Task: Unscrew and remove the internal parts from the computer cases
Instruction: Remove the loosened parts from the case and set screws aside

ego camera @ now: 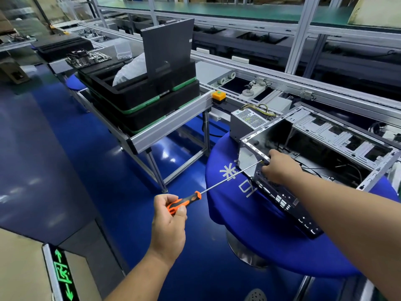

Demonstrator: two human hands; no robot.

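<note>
— Orange and black, that handle: how many screwdrivers do you count?

— One screwdriver. The left grip is clenched round its handle, fingers and thumb curled on it, and the long thin shaft runs up and right to the near corner of the case.

— And the other grip?

— The right grip sits on the rear edge of the computer case, fingers curled over the rim, right where the screwdriver tip arrives. Whether it pinches a screw there I cannot tell; the fingertips are hidden.

— One case?

— One open case, lying on its side on a round blue-covered desk, its side panel off and its metal frame and black cables showing. Just behind its far corner stands one grey power supply with yellow and black wires.

— Further out?

— To the left, an aluminium-framed desk carries stacked black foam trays, with one dark panel standing upright in them. One motherboard lies beyond. A conveyor line runs behind.
</note>
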